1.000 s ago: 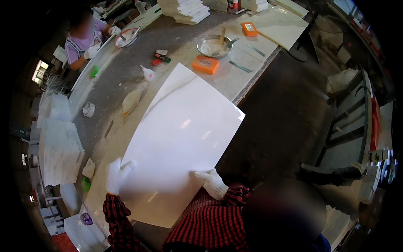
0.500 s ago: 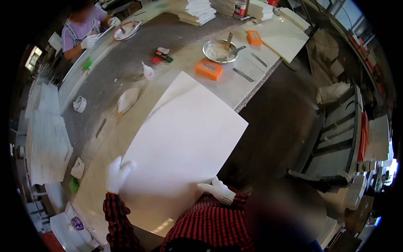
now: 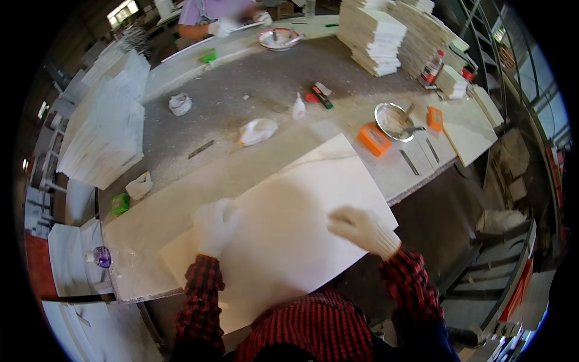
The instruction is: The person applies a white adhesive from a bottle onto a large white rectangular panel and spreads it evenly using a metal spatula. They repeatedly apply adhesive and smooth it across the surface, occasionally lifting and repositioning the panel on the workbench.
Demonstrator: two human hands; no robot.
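Note:
A large rectangular white slab with faint grey veining (image 3: 301, 235) lies tilted across the near bench edge, its near end by my body. My left hand (image 3: 216, 228), in a white knit glove, is at the slab's left edge; motion smears its fingers. Over the slab's right side is my gloved right hand (image 3: 365, 230), its fingers loosely extended toward the middle and nothing visible in them. Whether the right fingertips touch the surface cannot be made out. Both sleeves are red and black plaid.
On the bench (image 3: 271, 78) are a metal bowl of pale paste (image 3: 391, 119), an orange box (image 3: 374, 140), a white squeeze bottle (image 3: 298, 106) and a flat blade (image 3: 201, 149). Slab stacks (image 3: 374, 39) stand behind. Across the bench, a gloved person holds a long white strip.
My right hand has moved from the slab's near right edge up over its face. My left hand has shifted along the left edge. The view has swung left, and the slab appears turned clockwise.

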